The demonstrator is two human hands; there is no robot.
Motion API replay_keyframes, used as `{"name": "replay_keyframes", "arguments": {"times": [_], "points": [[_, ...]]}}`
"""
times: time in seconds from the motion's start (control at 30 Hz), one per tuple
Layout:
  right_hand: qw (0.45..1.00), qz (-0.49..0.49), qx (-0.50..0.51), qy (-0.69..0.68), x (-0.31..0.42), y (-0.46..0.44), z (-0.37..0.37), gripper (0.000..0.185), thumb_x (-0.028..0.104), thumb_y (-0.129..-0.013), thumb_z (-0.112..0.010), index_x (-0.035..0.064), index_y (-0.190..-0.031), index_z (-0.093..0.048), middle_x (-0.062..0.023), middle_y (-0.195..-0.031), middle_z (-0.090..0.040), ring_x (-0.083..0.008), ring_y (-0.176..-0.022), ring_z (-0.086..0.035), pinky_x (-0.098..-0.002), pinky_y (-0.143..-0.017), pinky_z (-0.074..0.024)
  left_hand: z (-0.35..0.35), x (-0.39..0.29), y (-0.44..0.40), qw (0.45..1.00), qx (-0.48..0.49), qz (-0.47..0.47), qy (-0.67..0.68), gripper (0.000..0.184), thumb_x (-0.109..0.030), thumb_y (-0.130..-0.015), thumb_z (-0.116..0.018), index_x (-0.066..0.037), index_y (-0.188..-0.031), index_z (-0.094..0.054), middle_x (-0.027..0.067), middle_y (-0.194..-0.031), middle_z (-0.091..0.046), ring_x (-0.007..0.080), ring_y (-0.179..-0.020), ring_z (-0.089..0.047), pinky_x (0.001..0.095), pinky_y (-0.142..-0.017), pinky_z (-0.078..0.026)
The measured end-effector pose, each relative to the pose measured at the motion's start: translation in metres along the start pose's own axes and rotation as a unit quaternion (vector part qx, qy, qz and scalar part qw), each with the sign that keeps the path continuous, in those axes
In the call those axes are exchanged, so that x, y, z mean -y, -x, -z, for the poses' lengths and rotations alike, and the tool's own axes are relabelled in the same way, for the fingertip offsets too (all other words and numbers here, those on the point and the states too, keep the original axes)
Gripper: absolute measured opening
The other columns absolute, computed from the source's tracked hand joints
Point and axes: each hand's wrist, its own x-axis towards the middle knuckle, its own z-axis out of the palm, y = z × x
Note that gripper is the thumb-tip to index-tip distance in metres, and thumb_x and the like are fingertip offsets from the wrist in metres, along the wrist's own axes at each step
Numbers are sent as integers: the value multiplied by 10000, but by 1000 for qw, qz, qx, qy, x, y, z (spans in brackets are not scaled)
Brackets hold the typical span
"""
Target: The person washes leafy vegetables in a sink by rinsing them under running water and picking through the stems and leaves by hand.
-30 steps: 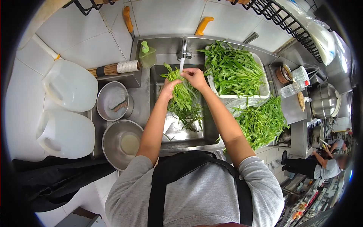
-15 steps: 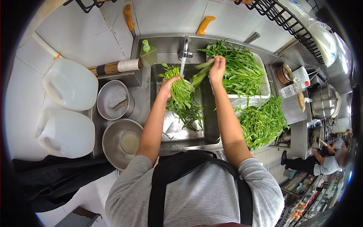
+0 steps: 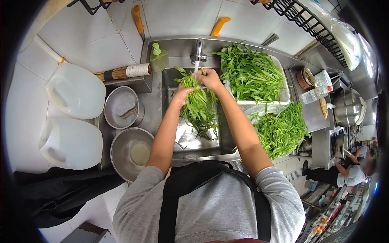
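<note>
- Tiled wall [image 3: 178, 16] is running along the top of the frame, and a metal surface [image 3: 152, 106] is surrounding the sink [image 3: 204, 152] at centre.
- One bunch [image 3: 198, 106] of greens is hanging over the sink, stems toward the top of the frame, leaves trailing downward.
- The left hand [image 3: 182, 95], left of centre, is clamping its grip around the bunch near the stems.
- The right hand [image 3: 210, 79] is bending its fingers beside the stem ends, under water from the tap [image 3: 199, 46]; a bit of green is showing there, but how tightly that grip is closing, I cannot tell.
- By its look, the bunch is being light and soft, slippery when wet, its leaves bruising easily; the firmer stems are offering the best hold.
- Two more lots of greens are sitting to the right: one heap [image 3: 253, 77] filling a white tray [image 3: 263, 102] at upper right of centre, another pile [image 3: 281, 131] below it.
- Counting at left: two jugs [image 3: 77, 91], two bowls [image 3: 121, 162], one brush [image 3: 137, 70], one pump bottle [image 3: 159, 60].
- Two orange handles [image 3: 220, 26] are showing at the top.
- One person [image 3: 352, 176] is standing at far right.
</note>
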Motion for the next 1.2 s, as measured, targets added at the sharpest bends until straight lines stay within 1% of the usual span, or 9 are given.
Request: {"name": "replay_keyframes", "arguments": {"times": [0.2,0.27,0.43,0.5,0.6,0.77,0.97,1.07,1.2], "points": [[986,74,-136,-68,0,-1,3,165,188,-828,-588,27,-806,-561,-16,-664,-549,-64,-611,-467,-224,-568,-390,10,4,-4,994,6,10,109,267,-91,-752,-612,1,-997,-556,102,-872,-611,205,-754,-620,337,-661,-531],[945,135,-186,-233,9,-5,12,188,194,-866,-544,49,-766,-480,2,-617,-501,-50,-572,-424,-205,-534,-362,10,2,-4,996,12,26,90,241,-130,-772,-598,4,-971,-568,101,-846,-616,210,-727,-624,339,-643,-537],[941,169,-280,-83,19,-12,32,205,204,-832,-583,39,-739,-504,-3,-580,-502,-100,-499,-417,-263,-479,-371,7,9,-8,997,-45,37,45,286,-99,-706,-660,14,-950,-563,95,-820,-612,196,-705,-615,332,-626,-529],[957,196,-181,116,31,1,28,266,248,-767,-662,44,-670,-521,22,-573,-478,-55,-533,-407,-226,-495,-366,-2,5,-5,999,-36,22,19,368,-61,-650,-697,23,-970,-537,109,-823,-607,196,-725,-607,333,-638,-519],[991,53,-47,116,29,9,18,277,249,-682,-733,37,-675,-554,6,-592,-510,-58,-559,-434,-234,-528,-397,-7,13,-11,997,-77,11,-6,388,-48,-649,-692,24,-996,-531,102,-832,-612,190,-726,-608,335,-640,-518],[998,53,-15,-2,0,-2,13,218,180,-718,-713,34,-709,-552,33,-645,-509,-56,-610,-443,-228,-572,-400,-11,-3,1,999,-24,19,22,372,0,-668,-647,13,-1020,-527,80,-895,-611,185,-756,-611,335,-663,-517],[997,-53,16,-62,46,17,16,168,127,-749,-669,30,-713,-537,13,-643,-506,-61,-602,-440,-225,-542,-394,5,4,0,975,83,14,208,428,-275,-838,-399,10,-1146,-482,169,-1032,-581,286,-867,-596,387,-767,-501],[995,-10,46,-93,17,-2,7,125,102,-762,-621,22,-735,-528,2,-647,-503,-68,-582,-445,-231,-500,-401,19,12,-14,973,112,41,200,413,-268,-836,-429,2,-1143,-489,163,-1028,-584,274,-868,-597,373,-766,-501],[998,8,66,-7,2,-9,4,75,67,-758,-578,14,-764,-525,-5,-658,-504,-75,-579,-460,-236,-469,-417,1,5,-3,995,-68,15,68,305,-149,-779,-588,-23,-1051,-535,88,-887,-609,190,-746,-615,320,-660,-523]]}}
